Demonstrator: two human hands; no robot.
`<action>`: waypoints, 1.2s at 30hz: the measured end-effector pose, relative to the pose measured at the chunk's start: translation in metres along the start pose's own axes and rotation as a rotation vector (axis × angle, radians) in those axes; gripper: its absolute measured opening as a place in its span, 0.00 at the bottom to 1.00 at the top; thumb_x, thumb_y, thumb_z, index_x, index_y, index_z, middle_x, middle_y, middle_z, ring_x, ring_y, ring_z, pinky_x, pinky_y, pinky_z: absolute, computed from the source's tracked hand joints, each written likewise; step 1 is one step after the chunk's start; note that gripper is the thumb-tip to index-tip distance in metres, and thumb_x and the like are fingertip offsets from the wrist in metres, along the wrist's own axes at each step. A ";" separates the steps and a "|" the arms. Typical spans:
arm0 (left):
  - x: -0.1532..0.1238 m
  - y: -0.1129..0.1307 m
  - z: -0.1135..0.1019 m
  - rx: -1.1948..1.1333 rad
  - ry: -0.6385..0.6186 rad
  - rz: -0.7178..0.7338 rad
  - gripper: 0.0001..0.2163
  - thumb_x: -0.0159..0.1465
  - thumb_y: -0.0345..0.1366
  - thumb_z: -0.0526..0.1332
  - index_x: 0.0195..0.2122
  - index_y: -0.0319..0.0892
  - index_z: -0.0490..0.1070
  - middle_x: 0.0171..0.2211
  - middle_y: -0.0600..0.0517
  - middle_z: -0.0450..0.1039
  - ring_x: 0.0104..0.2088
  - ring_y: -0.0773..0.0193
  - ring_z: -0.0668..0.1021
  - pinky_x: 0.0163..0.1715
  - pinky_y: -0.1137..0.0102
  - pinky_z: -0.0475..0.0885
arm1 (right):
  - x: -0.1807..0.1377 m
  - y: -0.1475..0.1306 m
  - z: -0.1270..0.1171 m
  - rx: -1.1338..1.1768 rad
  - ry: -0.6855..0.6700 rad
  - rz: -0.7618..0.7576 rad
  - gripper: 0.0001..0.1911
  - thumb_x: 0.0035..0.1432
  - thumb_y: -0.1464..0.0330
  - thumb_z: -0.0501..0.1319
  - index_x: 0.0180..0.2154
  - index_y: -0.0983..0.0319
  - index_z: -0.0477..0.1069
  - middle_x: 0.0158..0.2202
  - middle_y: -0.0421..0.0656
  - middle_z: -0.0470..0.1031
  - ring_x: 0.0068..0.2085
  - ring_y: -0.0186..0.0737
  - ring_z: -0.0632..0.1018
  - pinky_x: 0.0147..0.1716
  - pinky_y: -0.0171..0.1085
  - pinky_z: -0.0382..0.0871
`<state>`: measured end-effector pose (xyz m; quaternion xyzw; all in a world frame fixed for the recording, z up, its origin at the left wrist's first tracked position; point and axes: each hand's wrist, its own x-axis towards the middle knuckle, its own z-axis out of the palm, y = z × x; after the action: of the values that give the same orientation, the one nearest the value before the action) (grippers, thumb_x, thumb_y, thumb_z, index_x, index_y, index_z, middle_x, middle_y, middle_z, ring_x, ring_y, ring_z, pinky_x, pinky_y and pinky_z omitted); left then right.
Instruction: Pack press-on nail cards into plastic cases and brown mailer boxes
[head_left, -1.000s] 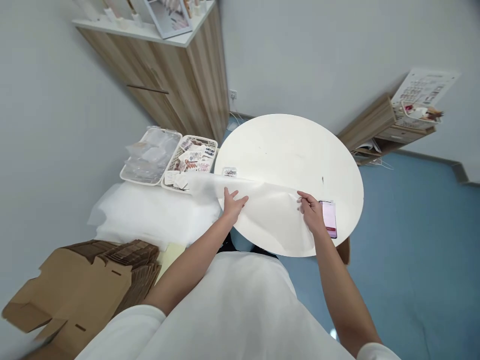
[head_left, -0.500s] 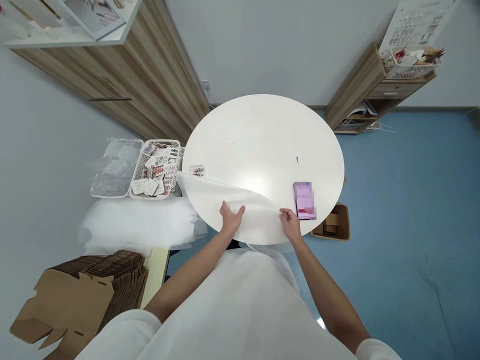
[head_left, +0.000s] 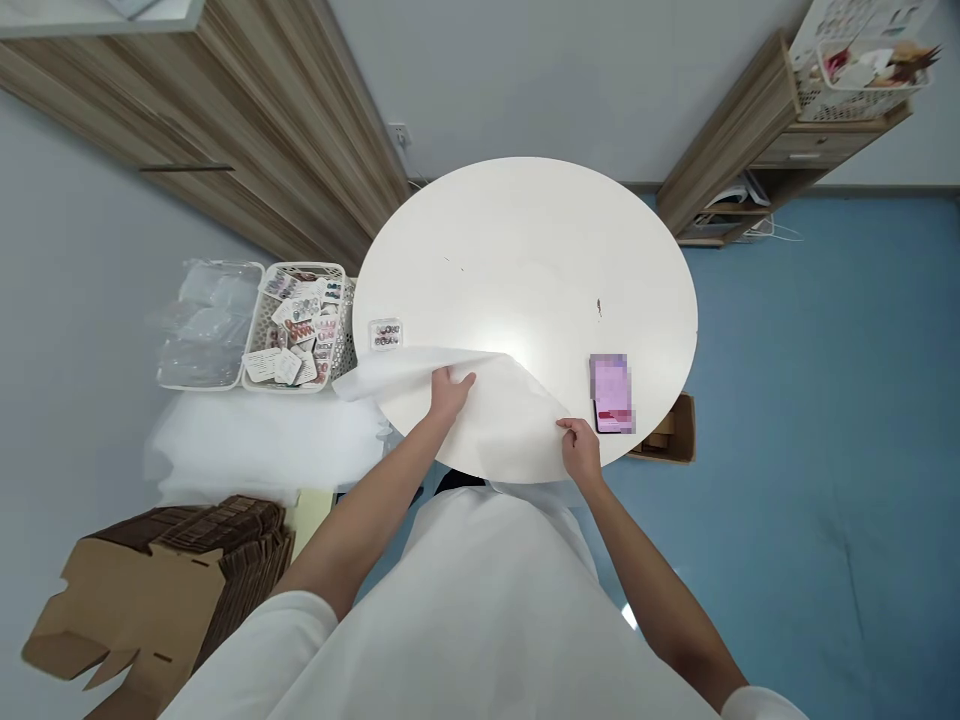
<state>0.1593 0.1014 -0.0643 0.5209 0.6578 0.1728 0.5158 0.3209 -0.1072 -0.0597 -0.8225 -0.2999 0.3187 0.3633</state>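
A thin white foam sheet lies across the near side of the round white table. Its left end is raised and hangs past the table's edge. My left hand grips the sheet near its middle, thumb pointing right, some fingers hidden by the sheet. At the sheet's right edge my right hand is closed, pinching it between thumb and fingers. Just beyond the sheet's left part sits a small clear box of press-on nails. A phone with a pink screen lies right beside my right hand.
Left of the table stand a white basket of nail cards and a tray of clear plastic packs. Nearer are stacked white foam sheets and flat brown cartons. An open cardboard box sits low at the right.
My left hand has moved left and slightly away from me, lifting the sheet's left part. My right hand stays nearly in place at the edge. The camera view has shifted a little.
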 end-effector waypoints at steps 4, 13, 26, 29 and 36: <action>0.028 0.029 0.014 0.124 -0.136 0.245 0.32 0.52 0.40 0.63 0.56 0.43 0.53 0.58 0.46 0.52 0.59 0.56 0.56 0.56 0.64 0.54 | -0.006 -0.003 0.016 0.002 -0.017 0.094 0.19 0.53 0.69 0.46 0.46 0.61 0.65 0.45 0.47 0.67 0.41 0.41 0.71 0.40 0.43 0.67; 0.008 0.017 0.011 0.791 -0.383 0.549 0.37 0.51 0.47 0.61 0.59 0.45 0.47 0.63 0.47 0.28 0.60 0.41 0.35 0.55 0.48 0.45 | 0.000 -0.039 0.051 -0.393 -0.034 0.029 0.25 0.54 0.66 0.51 0.54 0.59 0.56 0.46 0.51 0.64 0.47 0.51 0.65 0.43 0.48 0.61; -0.006 -0.017 0.001 0.539 -0.516 0.565 0.43 0.44 0.47 0.66 0.59 0.43 0.48 0.63 0.46 0.31 0.61 0.48 0.40 0.58 0.58 0.41 | 0.085 -0.070 0.064 -0.633 -0.239 -0.358 0.28 0.57 0.65 0.48 0.58 0.66 0.47 0.60 0.53 0.48 0.59 0.53 0.52 0.52 0.50 0.50; -0.008 -0.022 0.002 0.532 -0.493 0.472 0.40 0.43 0.47 0.66 0.57 0.48 0.52 0.60 0.45 0.48 0.61 0.47 0.47 0.57 0.53 0.37 | 0.124 -0.072 0.045 -0.673 -0.148 -0.318 0.31 0.54 0.68 0.50 0.58 0.65 0.45 0.61 0.53 0.47 0.59 0.55 0.50 0.50 0.51 0.53; -0.010 -0.019 -0.001 0.608 -0.412 0.564 0.33 0.43 0.48 0.66 0.51 0.49 0.62 0.55 0.44 0.60 0.60 0.43 0.45 0.54 0.49 0.24 | 0.177 -0.086 0.022 -0.627 0.096 -0.036 0.27 0.52 0.60 0.54 0.52 0.63 0.57 0.52 0.59 0.58 0.51 0.60 0.61 0.43 0.57 0.55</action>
<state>0.1482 0.0851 -0.0738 0.8307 0.3950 -0.0013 0.3924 0.3914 0.0784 -0.0578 -0.9031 -0.3807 0.1650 0.1113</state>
